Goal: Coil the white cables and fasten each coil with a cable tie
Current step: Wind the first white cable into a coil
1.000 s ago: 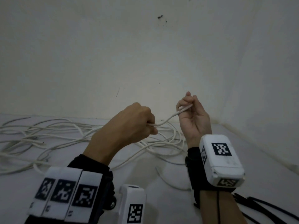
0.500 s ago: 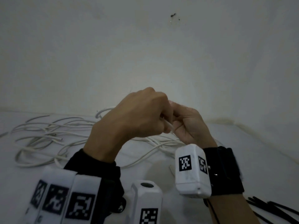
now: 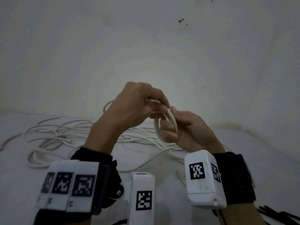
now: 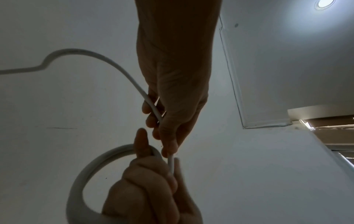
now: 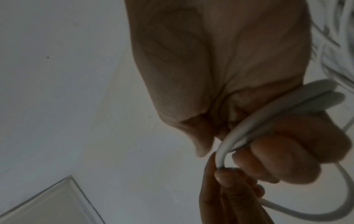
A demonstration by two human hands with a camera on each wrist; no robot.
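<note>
My right hand is raised in front of me and grips a small coil of white cable of two or three turns. My left hand sits just above and left of it, pinching the same cable where it feeds into the coil. In the left wrist view the cable runs through the left fingers down to the loop. The right wrist view shows the coil's strands side by side under the right thumb. A loose tangle of white cables lies on the white surface behind my hands.
Several black cable ties lie on the surface at the lower right. A white wall rises close behind the cable pile and meets a side wall on the right.
A second ago the hands were apart with a straight length of cable between them. They came together, and the right hand now holds a small loop that the left hand feeds.
</note>
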